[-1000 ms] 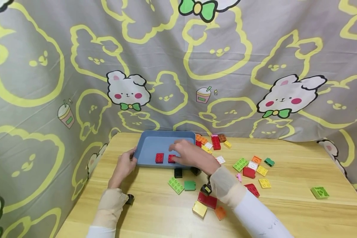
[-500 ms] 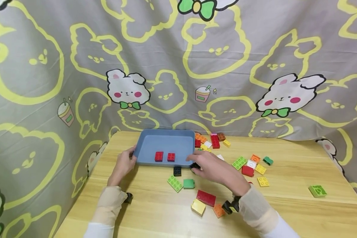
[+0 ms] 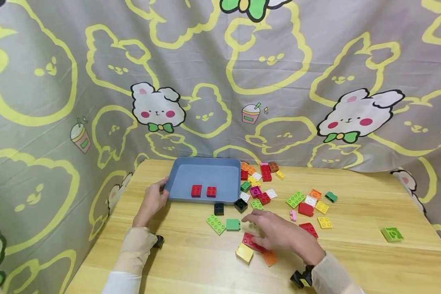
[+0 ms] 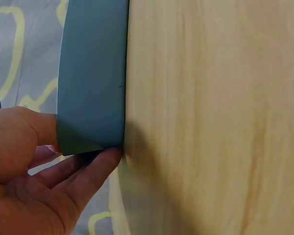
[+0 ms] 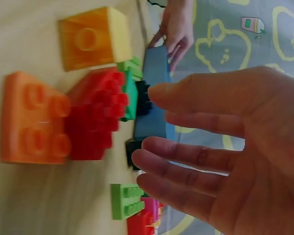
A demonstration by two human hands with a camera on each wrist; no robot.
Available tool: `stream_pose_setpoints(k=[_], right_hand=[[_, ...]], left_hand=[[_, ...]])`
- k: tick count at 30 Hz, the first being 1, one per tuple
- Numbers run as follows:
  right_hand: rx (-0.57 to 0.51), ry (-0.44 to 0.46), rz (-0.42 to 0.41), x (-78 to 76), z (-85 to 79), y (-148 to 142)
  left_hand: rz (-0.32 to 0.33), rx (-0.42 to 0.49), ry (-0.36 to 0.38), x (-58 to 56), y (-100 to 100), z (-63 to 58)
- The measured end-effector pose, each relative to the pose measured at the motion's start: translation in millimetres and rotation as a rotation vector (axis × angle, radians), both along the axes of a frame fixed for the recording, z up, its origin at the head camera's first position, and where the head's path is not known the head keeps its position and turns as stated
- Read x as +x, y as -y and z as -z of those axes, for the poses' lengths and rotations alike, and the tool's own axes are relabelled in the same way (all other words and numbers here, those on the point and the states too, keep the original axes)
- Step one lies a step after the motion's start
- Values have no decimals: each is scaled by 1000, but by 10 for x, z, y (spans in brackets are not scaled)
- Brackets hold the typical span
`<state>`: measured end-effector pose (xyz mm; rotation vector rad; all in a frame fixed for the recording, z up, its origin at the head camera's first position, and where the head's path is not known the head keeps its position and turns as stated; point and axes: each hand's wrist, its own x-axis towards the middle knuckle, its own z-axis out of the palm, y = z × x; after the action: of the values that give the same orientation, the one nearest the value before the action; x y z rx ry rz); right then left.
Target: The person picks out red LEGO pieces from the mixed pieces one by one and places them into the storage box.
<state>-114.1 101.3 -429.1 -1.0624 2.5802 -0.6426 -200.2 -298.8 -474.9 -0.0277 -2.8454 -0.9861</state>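
My left hand (image 3: pixel 156 199) grips the left end of the blue tray (image 3: pixel 203 200), thumb at the rim and fingers against the outer wall and bottom edge in the left wrist view. Two red bricks (image 3: pixel 196 190) stand apart inside the tray. Over a longer red brick (image 3: pixel 250 241) hovers my right hand (image 3: pixel 279 232), fingers spread and holding nothing. The right wrist view shows a gap between its fingertips and that brick; the thumb overlaps the brick in the head view. Beside it lie a yellow brick (image 3: pixel 244 253) and an orange brick (image 3: pixel 270 258).
Before the tray are black bricks (image 3: pixel 218 209), a light green brick (image 3: pixel 216 224) and a green brick (image 3: pixel 233 224). Several mixed bricks cluster at the tray's right end, with others, including a yellow one (image 3: pixel 325 222), farther right. A patterned curtain (image 3: pixel 206 81) hangs behind the wooden table (image 3: pixel 191 261).
My right hand has left the red brick in the tray and moved toward the near right, over the long red brick, whose studs now show. My left hand keeps its grip.
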Motion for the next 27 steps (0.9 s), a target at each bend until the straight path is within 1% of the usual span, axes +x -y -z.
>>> stream_pose_setpoints(k=[4, 10, 15, 22, 27], right_hand=[[21, 17, -11, 75, 59, -35], [50, -29, -5, 140, 99, -31], [63, -21, -7, 151, 136, 1], [68, 29, -4, 160, 193, 43], [52, 21, -8, 166, 214, 59]], left_hand=[[5, -5, 1, -13, 4, -12], [0, -12, 1, -17, 16, -17], [-1, -23, -14, -13, 12, -17], [-2, -42, -29, -13, 7, 2], [-4, -31, -55, -9, 11, 14]])
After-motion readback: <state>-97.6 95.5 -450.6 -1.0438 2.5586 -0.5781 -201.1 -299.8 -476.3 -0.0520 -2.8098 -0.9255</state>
